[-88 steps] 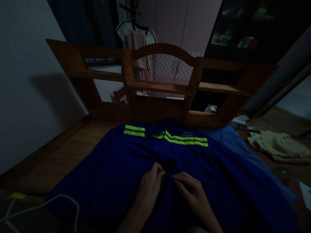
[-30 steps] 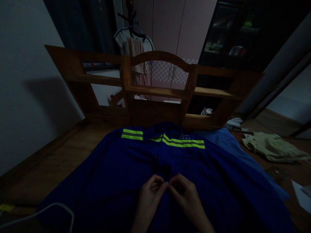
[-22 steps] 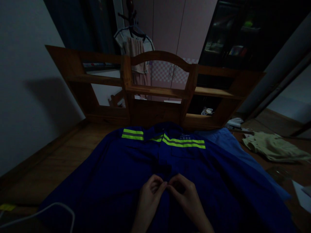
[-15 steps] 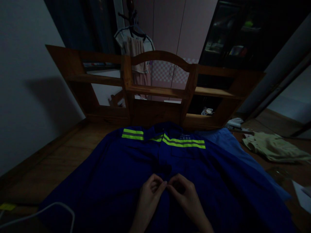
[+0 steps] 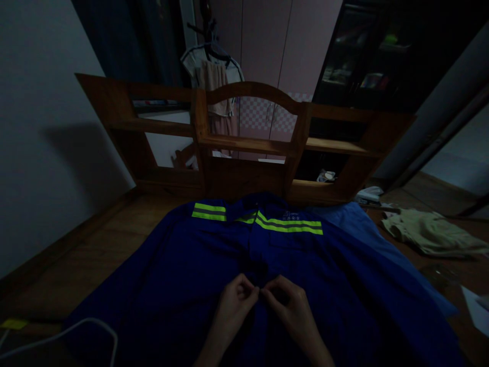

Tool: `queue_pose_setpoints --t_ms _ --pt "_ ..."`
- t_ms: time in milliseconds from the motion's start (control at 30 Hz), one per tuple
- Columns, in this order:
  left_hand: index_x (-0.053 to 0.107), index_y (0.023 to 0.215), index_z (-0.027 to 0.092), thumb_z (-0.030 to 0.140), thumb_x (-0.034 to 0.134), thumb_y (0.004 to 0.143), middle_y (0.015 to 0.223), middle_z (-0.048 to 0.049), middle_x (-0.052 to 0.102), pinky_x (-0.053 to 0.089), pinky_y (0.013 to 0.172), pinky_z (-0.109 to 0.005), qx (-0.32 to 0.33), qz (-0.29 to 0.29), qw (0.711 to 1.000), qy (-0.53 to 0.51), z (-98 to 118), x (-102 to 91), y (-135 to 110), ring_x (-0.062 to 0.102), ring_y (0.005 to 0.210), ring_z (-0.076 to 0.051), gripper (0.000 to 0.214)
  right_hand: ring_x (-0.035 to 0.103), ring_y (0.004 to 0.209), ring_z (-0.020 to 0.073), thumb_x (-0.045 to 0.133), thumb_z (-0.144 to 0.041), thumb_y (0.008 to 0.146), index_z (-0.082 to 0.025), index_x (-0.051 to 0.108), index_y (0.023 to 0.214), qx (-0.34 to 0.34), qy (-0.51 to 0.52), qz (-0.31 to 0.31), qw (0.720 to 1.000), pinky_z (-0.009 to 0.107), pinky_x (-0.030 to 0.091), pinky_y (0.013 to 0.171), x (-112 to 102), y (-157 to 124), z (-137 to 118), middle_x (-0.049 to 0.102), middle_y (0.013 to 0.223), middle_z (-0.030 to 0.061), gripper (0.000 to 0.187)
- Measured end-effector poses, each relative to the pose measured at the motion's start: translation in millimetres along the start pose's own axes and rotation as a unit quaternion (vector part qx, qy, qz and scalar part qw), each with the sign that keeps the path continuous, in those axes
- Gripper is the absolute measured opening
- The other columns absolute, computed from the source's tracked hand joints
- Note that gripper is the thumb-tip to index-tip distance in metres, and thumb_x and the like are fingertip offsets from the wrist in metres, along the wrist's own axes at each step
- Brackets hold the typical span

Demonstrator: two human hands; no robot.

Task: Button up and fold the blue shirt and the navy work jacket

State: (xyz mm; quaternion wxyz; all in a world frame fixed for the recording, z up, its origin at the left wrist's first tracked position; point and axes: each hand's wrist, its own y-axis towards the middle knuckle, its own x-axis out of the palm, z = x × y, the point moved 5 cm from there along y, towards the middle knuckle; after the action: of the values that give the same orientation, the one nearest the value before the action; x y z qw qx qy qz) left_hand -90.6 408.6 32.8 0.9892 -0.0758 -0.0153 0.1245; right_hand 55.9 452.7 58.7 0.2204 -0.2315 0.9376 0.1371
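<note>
A dark blue work jacket [image 5: 214, 255] with yellow-green reflective stripes lies spread out, its collar toward the wooden headboard. Over its front opening, my left hand [image 5: 237, 300] pinches the fabric between thumb and fingertips. Just beside it, my right hand [image 5: 287, 300] is pinched on the same front edge, the fingertips of both hands nearly meeting. Whatever small part of the placket sits between the fingertips is too dark to make out.
Behind the jacket stands a wooden headboard [image 5: 248, 145] with open shelves. Blue cloth [image 5: 355, 224] lies under the right sleeve. Pale green clothing [image 5: 431, 232] rests at the right. A white cable [image 5: 91, 321] loops across the lower left. Clothes [image 5: 214, 76] hang on a rack beyond.
My left hand has shifted very slightly, its thumb and fingertips drawing closer together. My right hand stays almost in place, and the jacket lies as before.
</note>
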Motion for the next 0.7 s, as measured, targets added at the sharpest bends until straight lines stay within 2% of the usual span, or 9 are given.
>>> queue_pose_setpoints --t_ms 200,467,700 --pt "0.05 0.069 0.018 0.031 0.067 0.071 0.062 0.0043 0.052 0.038 0.058 -0.019 0.008 0.005 1.0 -0.016 5.9 0.4 -2.0 0.054 0.061 -0.011 0.021 0.06 0.07 0.0133 0.056 -0.025 0.088 -0.02 0.063 0.082 -0.046 -0.033 0.022 0.998 0.022 0.042 0.063 2.2 -4.9 -8.2 0.063 0.079 0.0004 0.01" --pt "0.053 0.082 0.018 0.024 0.06 0.077 0.071 0.0018 0.058 0.042 0.065 -0.02 0.041 -0.019 0.998 -0.038 8.2 1.0 -4.5 0.059 0.071 -0.013 0.01 0.06 0.073 0.0151 0.052 -0.019 0.09 -0.021 0.06 0.088 -0.102 -0.152 0.015 0.983 0.024 0.043 0.066 10.7 -6.4 -11.1 0.062 0.083 0.0029 0.009" --pt "0.053 0.089 0.018 0.023 0.059 0.079 0.081 -0.0029 0.063 0.046 0.07 -0.024 0.052 -0.011 0.998 -0.027 3.1 2.0 -3.5 0.064 0.079 -0.016 0.012 0.059 0.072 0.0167 0.046 -0.016 0.092 -0.021 0.057 0.087 -0.074 -0.22 0.008 0.973 0.026 0.041 0.065 15.0 -5.6 -11.5 0.059 0.083 0.0035 0.013"
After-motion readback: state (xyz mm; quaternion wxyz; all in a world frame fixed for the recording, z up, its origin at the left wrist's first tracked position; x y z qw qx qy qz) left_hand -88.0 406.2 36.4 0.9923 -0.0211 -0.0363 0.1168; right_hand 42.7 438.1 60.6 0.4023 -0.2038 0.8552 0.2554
